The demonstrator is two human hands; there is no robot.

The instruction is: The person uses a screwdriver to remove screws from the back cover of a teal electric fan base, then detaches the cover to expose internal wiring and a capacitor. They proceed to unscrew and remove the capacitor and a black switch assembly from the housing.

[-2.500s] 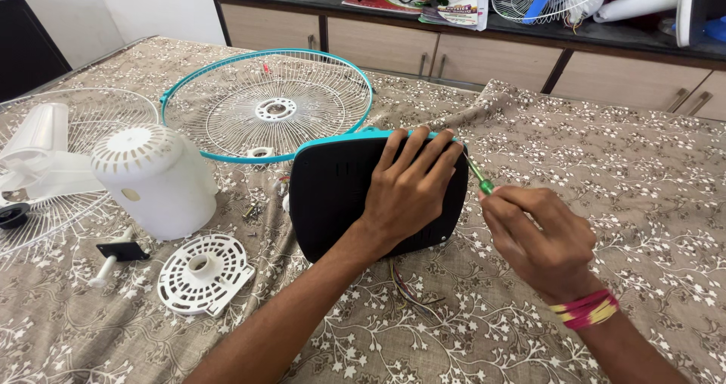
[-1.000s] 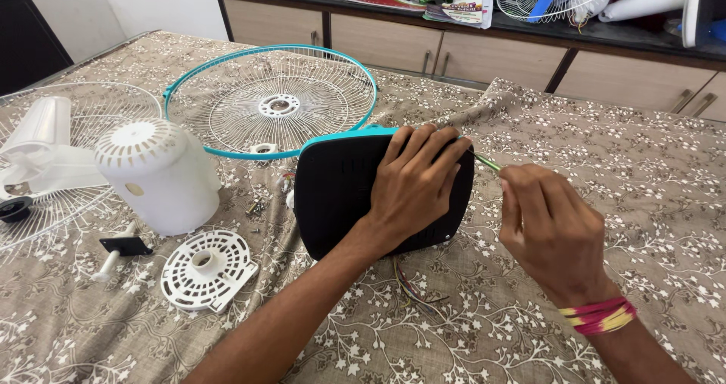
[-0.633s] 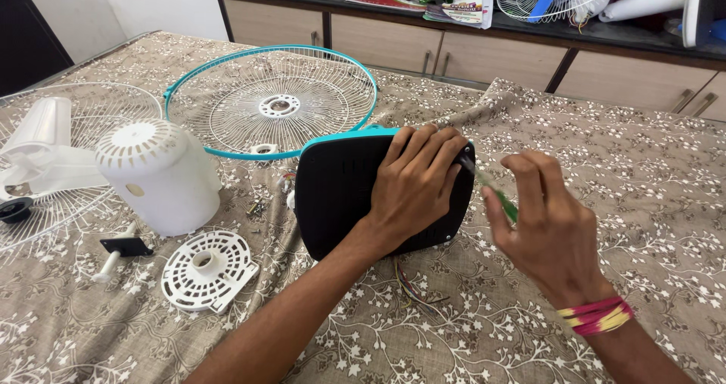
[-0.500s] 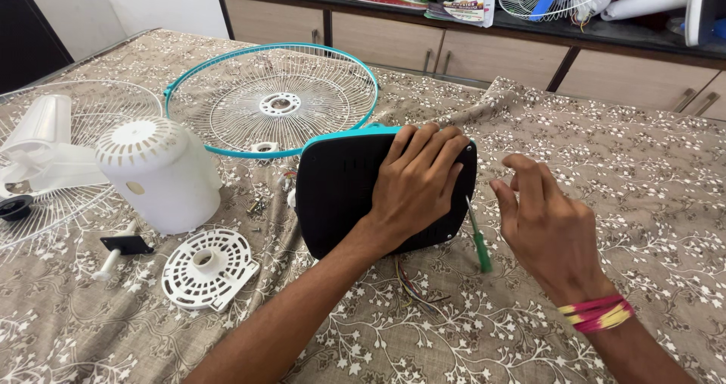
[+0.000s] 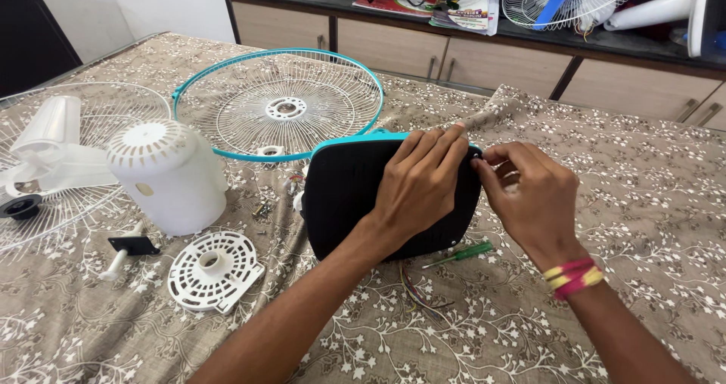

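On a floral-clothed desk (image 5: 643, 202) strewn with fan parts, a black base cover (image 5: 355, 202) is pinned flat near centre by the left hand (image 5: 420, 187). Its far-right corner is pinched by the right hand (image 5: 529, 195), seemingly at a loosened screw needing careful lifting; a green screwdriver (image 5: 457, 255) lies released nearby.

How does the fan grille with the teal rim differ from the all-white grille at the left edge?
The teal-rimmed grille has a coloured outer ring and lies bare; the all-white grille has no coloured ring, and white fan blades rest on it. The teal-rimmed one shows whole, while the white one is cut by the frame edge. Both are round wire guards lying flat on the patterned cloth.
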